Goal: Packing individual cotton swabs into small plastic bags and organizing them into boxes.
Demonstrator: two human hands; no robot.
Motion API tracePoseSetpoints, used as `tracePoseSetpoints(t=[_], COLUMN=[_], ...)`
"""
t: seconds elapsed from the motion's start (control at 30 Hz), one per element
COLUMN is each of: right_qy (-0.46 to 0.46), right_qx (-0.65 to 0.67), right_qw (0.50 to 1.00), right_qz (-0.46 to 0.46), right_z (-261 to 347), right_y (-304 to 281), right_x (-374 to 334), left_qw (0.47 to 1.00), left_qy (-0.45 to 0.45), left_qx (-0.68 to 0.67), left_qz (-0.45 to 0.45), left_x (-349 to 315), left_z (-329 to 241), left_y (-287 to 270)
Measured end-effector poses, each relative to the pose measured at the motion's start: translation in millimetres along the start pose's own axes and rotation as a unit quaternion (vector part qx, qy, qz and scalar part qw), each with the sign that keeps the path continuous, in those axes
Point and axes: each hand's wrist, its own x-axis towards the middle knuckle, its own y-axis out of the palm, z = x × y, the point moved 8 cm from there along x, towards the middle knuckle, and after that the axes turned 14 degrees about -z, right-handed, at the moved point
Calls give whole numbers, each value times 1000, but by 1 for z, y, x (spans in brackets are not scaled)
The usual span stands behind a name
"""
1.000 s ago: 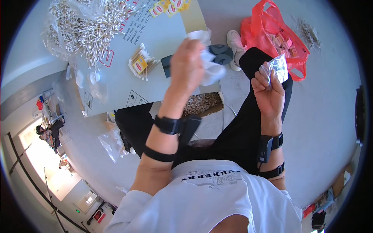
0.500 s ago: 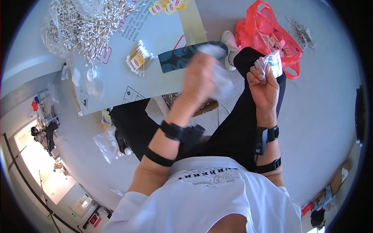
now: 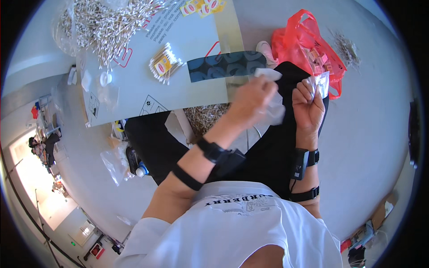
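Note:
Over my lap, my left hand (image 3: 254, 99) is closed on a clear plastic bag (image 3: 275, 114), whose loose film hangs out on the right of the fingers; motion smears it. To its right, above my right knee, my right hand (image 3: 308, 105) pinches a small clear plastic packet (image 3: 321, 84) that glints at its far end. What the packet contains cannot be made out. On the board-topped table (image 3: 129, 96) to the left lies a fanned bunch of cotton swabs (image 3: 169, 62) with a yellow label (image 3: 161, 66) on it.
A large heap of cotton swabs (image 3: 107, 31) covers the table's far left. Yellow cards (image 3: 203, 6) and a dark patterned strip (image 3: 223, 66) also lie there. Beyond my right knee a red plastic bag (image 3: 290, 40) holds pink packets. Under the table edge stands a swab-filled box (image 3: 201, 118).
My left hand has moved right with the plastic bag, closer to my right hand. My right hand is slightly lower, still pinching the packet.

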Motion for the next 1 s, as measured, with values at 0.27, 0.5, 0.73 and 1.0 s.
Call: tracePoseSetpoints(t=[0.27,0.5,0.73,1.0], right_qy=[-18,33,55,69], right_qx=[-245,-183,-196,-324], right_qw=[944,976,973,938], right_qz=[-220,-111,-112,-100], right_z=[-42,-67,-90,-107], right_y=[-24,16,37,62], right_x=[49,65,69,73], left_qw=[988,976,982,958], left_qy=[57,66,-9,-38], left_qx=[87,197,181,211], left_qz=[111,63,53,-188], left_x=[-30,-51,-40,2], left_z=[4,9,14,39], left_y=[-30,-17,9,28])
